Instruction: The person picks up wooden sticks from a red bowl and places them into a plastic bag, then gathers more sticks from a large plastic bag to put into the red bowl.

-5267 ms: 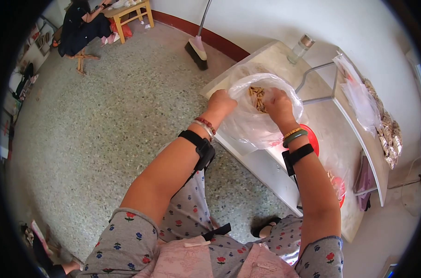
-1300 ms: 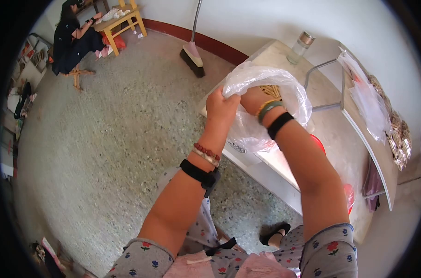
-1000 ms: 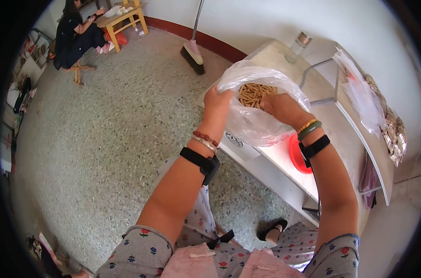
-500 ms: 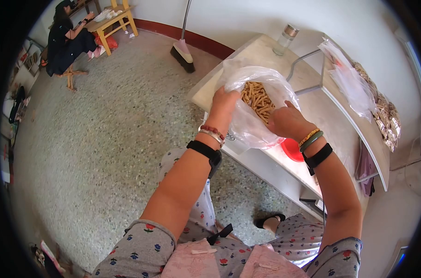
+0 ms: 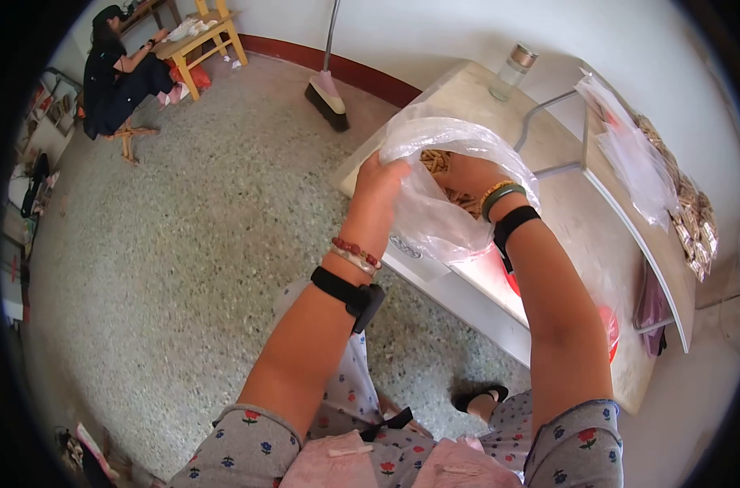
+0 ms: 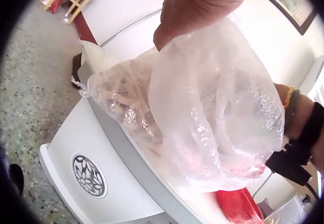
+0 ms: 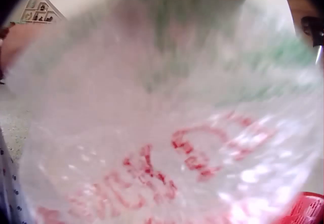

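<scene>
A clear plastic bag (image 5: 435, 232) stands upright with its mouth spread on the cabinet top, short brown stick-like pieces (image 5: 435, 160) inside. My left hand (image 5: 375, 191) grips the bag's left rim, thumb over the film; in the left wrist view the same hand (image 6: 202, 3) pinches the rim above the hanging film. Through the mouth reaches my right hand (image 5: 470, 172), among the pieces, its fingertips hidden there; I cannot tell whether it holds any. Red-printed film (image 7: 197, 153) of the bag fills most of the right wrist view.
A red basket (image 6: 238, 206) sits close beside the bag. Behind it in the left wrist view lies a knotted bag (image 6: 129, 100) of brown contents. A glass jar (image 5: 514, 71) stands at the back; a folded table (image 5: 638, 236) leans at right. A broom (image 5: 327, 102) and a seated person (image 5: 117, 77) are farther off.
Over the last half second my right hand has moved up and left, deeper into the bag, covering part of the pieces. My left hand keeps its grip on the rim throughout.
</scene>
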Demonstrator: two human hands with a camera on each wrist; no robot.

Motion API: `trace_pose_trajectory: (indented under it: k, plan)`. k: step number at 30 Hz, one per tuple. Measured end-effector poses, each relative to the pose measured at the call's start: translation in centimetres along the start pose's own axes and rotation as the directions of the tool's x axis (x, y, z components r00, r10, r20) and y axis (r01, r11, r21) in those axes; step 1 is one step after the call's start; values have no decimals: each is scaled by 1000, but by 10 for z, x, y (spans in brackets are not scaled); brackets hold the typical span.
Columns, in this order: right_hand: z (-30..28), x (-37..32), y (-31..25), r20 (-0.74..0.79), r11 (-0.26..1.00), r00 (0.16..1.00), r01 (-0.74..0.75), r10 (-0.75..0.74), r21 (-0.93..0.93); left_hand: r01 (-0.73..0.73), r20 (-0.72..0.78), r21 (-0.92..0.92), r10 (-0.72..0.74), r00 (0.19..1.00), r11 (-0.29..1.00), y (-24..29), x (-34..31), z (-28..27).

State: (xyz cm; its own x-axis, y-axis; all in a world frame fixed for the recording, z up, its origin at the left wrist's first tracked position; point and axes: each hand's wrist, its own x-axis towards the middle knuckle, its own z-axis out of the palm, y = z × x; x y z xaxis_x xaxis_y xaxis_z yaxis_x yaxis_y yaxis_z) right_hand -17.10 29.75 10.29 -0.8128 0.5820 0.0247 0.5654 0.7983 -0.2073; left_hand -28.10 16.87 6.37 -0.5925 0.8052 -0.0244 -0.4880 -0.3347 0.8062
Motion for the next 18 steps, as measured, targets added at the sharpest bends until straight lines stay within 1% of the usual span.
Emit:
trace_pose_trajectory:
  k: [1,3,4,6,7,9,10,12,13,15,16,18]
  plan:
    - [-5,5,-4,2,1000,1000,6,-6,3,-2,-6,2,2,1000,1000,-1,3,-1]
    - [-10,14,-10,77,997,996,-31,37,-71,19,-40,128,-14,999,992,-4,7,0]
    - [-4,24,-7,80,997,996,-28,33,-68,20,-44,130,-15,999,991,-5,9,0]
    - [10,43,2,124,995,990,-59,68,-76,0,-14,66,1,1000,998,-6,9,1]
    - [8,42,-2,124,995,990,-60,69,-74,2,-13,68,-1,1000,998,-5,8,2]
    - [-1,39,-18,158,985,976,-131,148,-112,-7,1,59,7,1000,998,-2,8,4]
    - [-1,39,-18,158,985,976,-134,150,-106,-4,2,64,4,1000,998,-3,8,3]
    - [-3,39,-19,144,990,989,-26,46,-141,1,4,57,-1,1000,998,-4,9,1]
    - [-6,35,-20,146,990,988,-25,45,-141,3,1,57,-3,1000,998,-3,8,0]
    - [-15,23,-24,143,980,990,16,13,-198,-19,53,33,18,998,999,-1,7,1]
    - [-16,23,-23,142,980,990,17,12,-199,-21,53,32,19,998,999,-2,7,1]
    - [-17,22,-23,134,957,989,98,-63,-272,6,16,51,-7,1000,999,-3,8,1]
